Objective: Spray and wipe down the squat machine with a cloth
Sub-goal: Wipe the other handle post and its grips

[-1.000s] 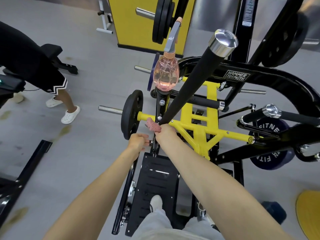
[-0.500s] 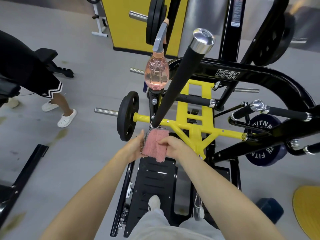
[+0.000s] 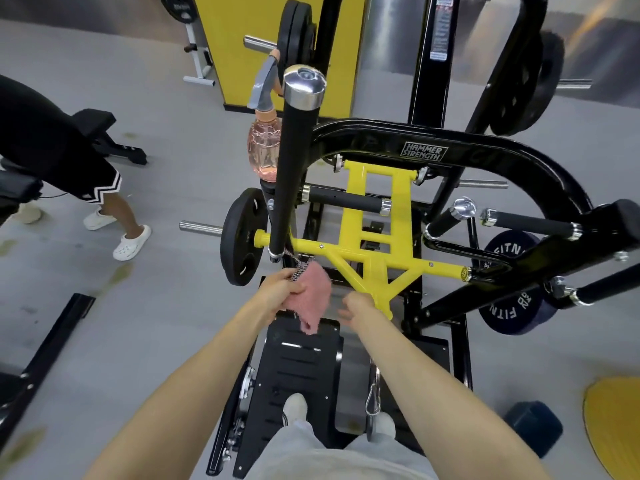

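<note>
Nearest, the person's feet stand on the black footplate (image 3: 301,362) of the squat machine (image 3: 372,271). Above the footplate, the left hand (image 3: 282,289) grips the pink cloth (image 3: 315,296), fingers curled round its upper edge. The cloth hangs free, one corner reaching up toward the lower end of the black padded handle (image 3: 294,161). The right hand (image 3: 358,306) is just beside the cloth, fingers loosely curled, holding nothing. Farther off, the pink spray bottle (image 3: 261,150) sits upright on a machine post behind the handle.
</note>
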